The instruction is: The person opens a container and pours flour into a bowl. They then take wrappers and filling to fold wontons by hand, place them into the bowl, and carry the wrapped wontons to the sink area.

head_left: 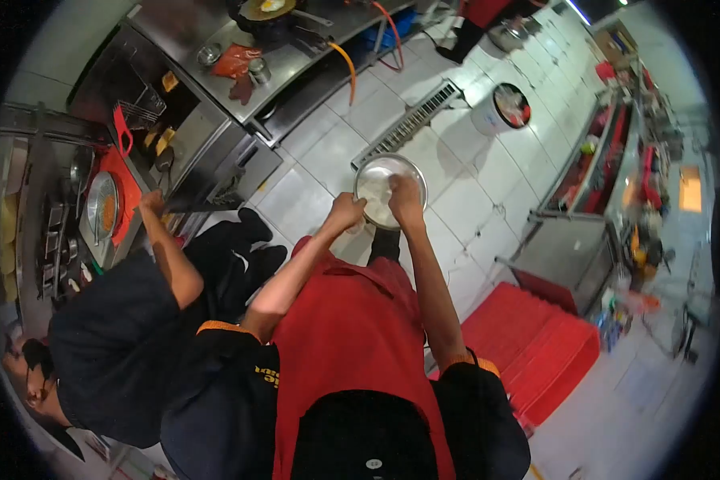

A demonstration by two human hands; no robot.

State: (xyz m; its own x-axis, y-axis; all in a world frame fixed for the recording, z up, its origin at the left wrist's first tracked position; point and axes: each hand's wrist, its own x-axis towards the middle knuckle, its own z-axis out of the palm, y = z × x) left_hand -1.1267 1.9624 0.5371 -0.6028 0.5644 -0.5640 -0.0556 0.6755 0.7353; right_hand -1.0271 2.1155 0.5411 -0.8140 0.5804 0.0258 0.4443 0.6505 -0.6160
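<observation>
A round metal bowl (pixel 417 178) with something whitish in it is in front of me, above the tiled floor. My left hand (pixel 348 213) is closed at the bowl's near left rim, its fingers wrapped round the edge. Over the right side of the bowl's inside is my right hand (pixel 406 200), its fingers bent down and pressed together. What those fingers hold, if anything, is too small to make out. My red apron (pixel 348 320) hangs below the bowl.
A co-worker (pixel 112 344) stands close on my left, one hand by the fryer counter (pixel 188 132). Red crate (pixel 528 344) lies at right, near a metal counter (pixel 556 248). A white bucket (pixel 490 114) and floor drain (pixel 408 124) are ahead.
</observation>
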